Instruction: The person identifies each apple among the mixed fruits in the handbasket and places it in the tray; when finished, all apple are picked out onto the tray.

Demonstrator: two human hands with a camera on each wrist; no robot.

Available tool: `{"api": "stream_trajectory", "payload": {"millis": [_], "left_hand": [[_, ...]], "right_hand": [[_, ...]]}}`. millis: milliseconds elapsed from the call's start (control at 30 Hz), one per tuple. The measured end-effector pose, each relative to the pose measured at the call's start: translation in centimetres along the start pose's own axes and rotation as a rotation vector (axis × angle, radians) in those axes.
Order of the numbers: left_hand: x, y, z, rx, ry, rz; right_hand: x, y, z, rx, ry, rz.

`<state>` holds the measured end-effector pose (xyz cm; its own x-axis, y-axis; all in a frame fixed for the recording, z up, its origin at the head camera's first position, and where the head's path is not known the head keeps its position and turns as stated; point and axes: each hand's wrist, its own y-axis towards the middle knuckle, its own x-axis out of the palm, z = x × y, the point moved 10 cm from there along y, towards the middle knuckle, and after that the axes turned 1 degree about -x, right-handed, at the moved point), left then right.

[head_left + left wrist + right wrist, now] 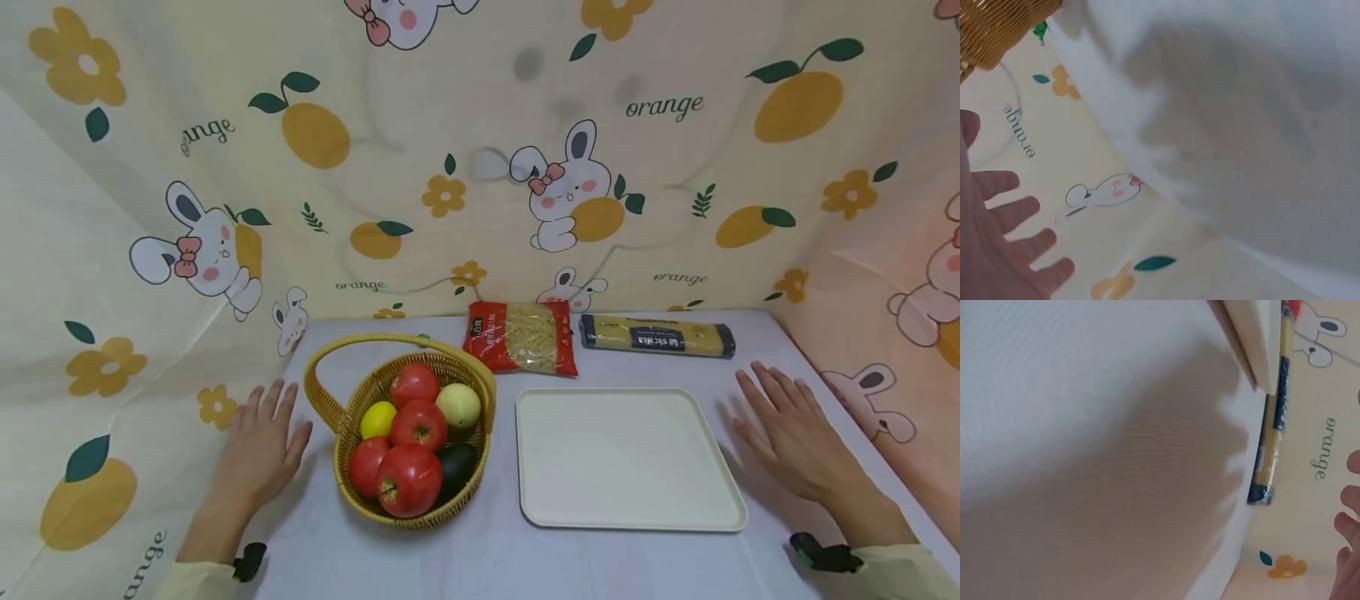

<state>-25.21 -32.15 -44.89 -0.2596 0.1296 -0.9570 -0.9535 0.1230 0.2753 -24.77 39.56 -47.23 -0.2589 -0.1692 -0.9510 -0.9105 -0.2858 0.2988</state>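
Observation:
My left hand (pixel 261 450) is held with spread, nearly straight fingers to the left of a wicker basket (pixel 347 479), apart from it. Inside the basket are several red apples (pixel 410 481), a yellow lemon (pixel 378 419), a pale green round fruit (pixel 458 406) and a dark green oval item (pixel 457 467), partly covered. To the right of a cream rectangular tray (pixel 630 458), my right hand (pixel 797 442) has its fingers extended and holds nothing. In the left wrist view, the left hand's fingers (pixel 1016 215) are parted. Only some fingertips (pixel 1350 500) show in the right wrist view.
Behind the tray lie a red bag of pasta (pixel 531 337) and a long pack of spaghetti (pixel 658 335). A white cloth (pixel 480 558) covers the table. Patterned curtains (pixel 480 167) stand at the back and both sides. A small green thing is partly hidden behind the basket handle.

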Motion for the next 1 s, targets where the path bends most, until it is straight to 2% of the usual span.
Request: {"api": "stream_trajectory", "payload": {"millis": [133,300,400,533,633,767,1000], "left_hand": [[-1.6,-0.4,-0.1,0.039,-0.088,0.046],[-4.3,-1.7,-0.1,0.06,-0.282,0.092],[-6.0,-2.6,0.0,0.037,-0.378,0.105],[-8.0,-3.6,0.4,-0.02,-0.454,0.08],[-9.1,-4.1,1.4,-0.018,-0.53,0.054],[-10.0,-4.4,3.6,0.033,-0.682,0.019],[-10.0,-4.4,7.3,0.141,-0.888,-0.059]], "right_hand": [[-0.7,0.0,-0.1,-0.011,0.058,0.01],[-2.3,-0.3,-0.1,-0.006,0.205,0.056],[-3.3,-0.4,-0.1,0.007,0.275,0.085],[-4.3,-0.3,-0.3,0.016,0.311,0.085],[-4.7,-0.2,-0.6,0.012,0.341,0.082],[-4.5,-0.1,-0.7,0.043,0.43,0.069],[-2.1,-0.1,-0.6,0.162,0.529,-0.045]]}}
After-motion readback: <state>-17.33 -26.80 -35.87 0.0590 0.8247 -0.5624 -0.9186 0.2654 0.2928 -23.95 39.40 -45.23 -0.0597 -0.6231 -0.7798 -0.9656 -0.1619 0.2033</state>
